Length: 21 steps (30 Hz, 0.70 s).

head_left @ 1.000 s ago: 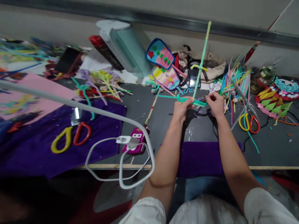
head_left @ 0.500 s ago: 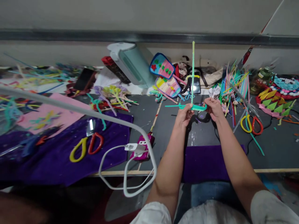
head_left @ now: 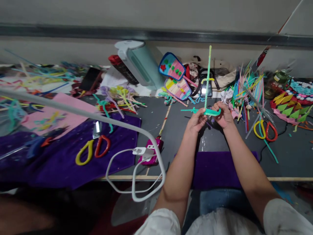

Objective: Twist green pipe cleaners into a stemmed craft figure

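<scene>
Between my two hands, above the dark table, is a piece made of green pipe cleaners (head_left: 212, 112). A pale green and yellow stem rises upright from it, with a short yellow crosspiece partway up. My left hand (head_left: 197, 120) pinches the piece at its left side, by the foot of the stem, and a thin green end sticks out past the fingers. My right hand (head_left: 223, 115) is closed on the looped right end. Fingers hide part of the loop. Behind the stem lie a phone (head_left: 206, 85) and a beige bag (head_left: 223, 76).
Scissors (head_left: 265, 130) and a bundle of pipe cleaners (head_left: 249, 86) lie right. Left are more scissors (head_left: 93, 151) on purple cloth (head_left: 122, 140). A white cable (head_left: 146, 133) arches across near a magenta power strip (head_left: 151, 151). Decorated felt pieces (head_left: 172, 67) and a pale green appliance (head_left: 144, 67) stand behind.
My right hand has drawn nearer the left, and the green part looks shorter and more curved between them. The whole view has shifted slightly.
</scene>
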{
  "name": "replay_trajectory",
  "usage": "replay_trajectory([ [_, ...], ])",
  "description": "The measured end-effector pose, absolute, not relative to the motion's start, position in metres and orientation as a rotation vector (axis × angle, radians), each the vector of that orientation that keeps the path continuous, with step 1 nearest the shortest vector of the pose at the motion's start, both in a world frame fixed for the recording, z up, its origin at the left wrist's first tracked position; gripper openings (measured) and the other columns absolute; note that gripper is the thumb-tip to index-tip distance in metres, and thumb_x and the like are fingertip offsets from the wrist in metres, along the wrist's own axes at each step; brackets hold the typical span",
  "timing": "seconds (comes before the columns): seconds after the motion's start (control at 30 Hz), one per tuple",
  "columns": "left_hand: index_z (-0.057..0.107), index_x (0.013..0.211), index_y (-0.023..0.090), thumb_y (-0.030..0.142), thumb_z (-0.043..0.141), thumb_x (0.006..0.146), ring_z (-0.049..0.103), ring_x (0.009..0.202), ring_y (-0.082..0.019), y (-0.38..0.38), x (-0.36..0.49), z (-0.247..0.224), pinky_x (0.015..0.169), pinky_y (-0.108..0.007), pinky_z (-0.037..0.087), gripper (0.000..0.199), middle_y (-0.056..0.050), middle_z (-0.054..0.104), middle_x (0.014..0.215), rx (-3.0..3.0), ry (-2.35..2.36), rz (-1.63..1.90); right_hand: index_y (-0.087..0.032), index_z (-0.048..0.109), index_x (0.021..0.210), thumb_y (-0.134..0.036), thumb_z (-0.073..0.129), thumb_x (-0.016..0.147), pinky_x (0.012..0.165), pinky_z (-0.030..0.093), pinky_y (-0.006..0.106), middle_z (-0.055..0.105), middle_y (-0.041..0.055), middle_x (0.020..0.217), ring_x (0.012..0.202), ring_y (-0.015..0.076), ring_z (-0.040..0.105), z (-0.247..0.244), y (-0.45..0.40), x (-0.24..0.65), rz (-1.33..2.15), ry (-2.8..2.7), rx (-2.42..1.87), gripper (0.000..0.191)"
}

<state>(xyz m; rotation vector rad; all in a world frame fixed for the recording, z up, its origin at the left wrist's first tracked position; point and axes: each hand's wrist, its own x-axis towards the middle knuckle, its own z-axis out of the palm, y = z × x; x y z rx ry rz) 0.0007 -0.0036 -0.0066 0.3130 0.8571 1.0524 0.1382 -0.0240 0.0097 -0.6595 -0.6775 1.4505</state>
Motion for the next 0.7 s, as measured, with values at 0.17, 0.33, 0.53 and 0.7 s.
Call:
replay_trajectory([
  [0.17, 0.063, 0.074, 0.017, 0.011, 0.077, 0.071, 0.055, 0.041, -0.004, -0.001, -0.003, -0.003, 0.044, -0.012, 0.047, 0.016, 0.006, 0.061, 0.054, 0.341, 0.907, 1.124, -0.022, 0.063, 0.075, -0.043, 0.083, 0.068, 0.055, 0.051, 0.024, 0.064, -0.0031, 0.065, 0.062, 0.0121, 0.060, 0.002, -0.019, 0.141, 1.512, -0.558, -0.828, 0.030],
  [0.33, 0.065, 0.076, 0.015, 0.011, 0.073, 0.074, 0.055, 0.042, -0.005, 0.000, -0.004, -0.002, 0.046, -0.014, 0.047, 0.010, 0.005, 0.062, 0.055, 0.364, 0.941, 1.152, -0.022, 0.067, 0.078, -0.040, 0.083, 0.071, 0.056, 0.053, 0.024, 0.068, -0.0036, 0.067, 0.062, 0.0116, 0.064, -0.001, -0.017, 0.146, 1.454, -0.547, -0.908, 0.025],
  [0.53, 0.064, 0.074, 0.015, 0.014, 0.078, 0.069, 0.055, 0.042, -0.005, -0.001, -0.003, -0.003, 0.045, -0.013, 0.047, 0.015, 0.005, 0.061, 0.053, 0.429, 0.950, 1.145, -0.021, 0.069, 0.076, -0.035, 0.087, 0.063, 0.058, 0.052, 0.022, 0.070, -0.0037, 0.068, 0.062, 0.0096, 0.062, 0.003, -0.020, 0.152, 1.473, -0.557, -0.883, 0.027],
  [0.7, 0.064, 0.073, 0.015, 0.012, 0.076, 0.070, 0.056, 0.042, -0.005, -0.001, -0.004, -0.004, 0.045, -0.013, 0.047, 0.013, 0.005, 0.062, 0.053, 0.435, 0.931, 1.137, -0.021, 0.069, 0.074, -0.032, 0.088, 0.059, 0.061, 0.053, 0.022, 0.069, -0.0039, 0.068, 0.063, 0.0094, 0.061, 0.005, -0.021, 0.153, 1.462, -0.573, -0.880, 0.026],
])
